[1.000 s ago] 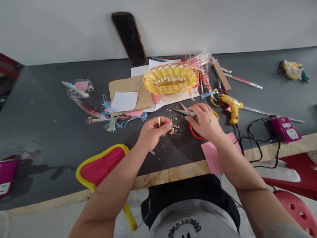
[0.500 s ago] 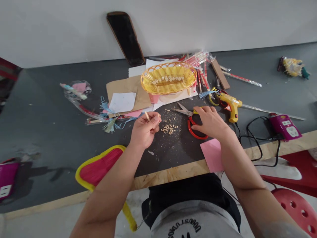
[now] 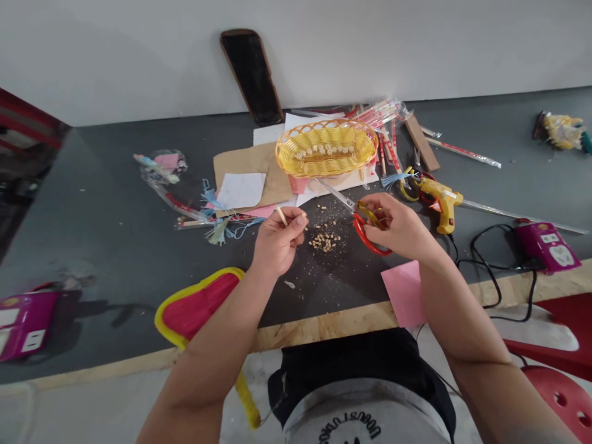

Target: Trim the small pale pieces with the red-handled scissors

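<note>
My left hand (image 3: pixel 280 239) pinches a thin pale wooden stick (image 3: pixel 282 216), whose end shows above the fingers. My right hand (image 3: pixel 396 224) grips scissors with one red and one yellow handle (image 3: pixel 370 237). Their blades point up and left towards the basket and look nearly closed. Between my hands, small cut wooden bits (image 3: pixel 325 242) lie in a loose pile on the dark table, with fine crumbs around them. Behind them, a yellow woven basket (image 3: pixel 327 169) holds a row of small pale clusters.
A yellow glue gun (image 3: pixel 443 202) lies right, its cord near a purple power box (image 3: pixel 547 246). A phone (image 3: pixel 252 77) leans on the wall. Pink paper (image 3: pixel 403 293) overhangs the front edge. A red-and-yellow fan-like piece (image 3: pixel 198 308) lies under my left forearm. Tassels (image 3: pixel 217 231) lie left.
My right hand has closed around the scissors' handles and lifted them. The blades have come together and swung upward. My left hand keeps its pinch on the stick. The camera view has shifted slightly.
</note>
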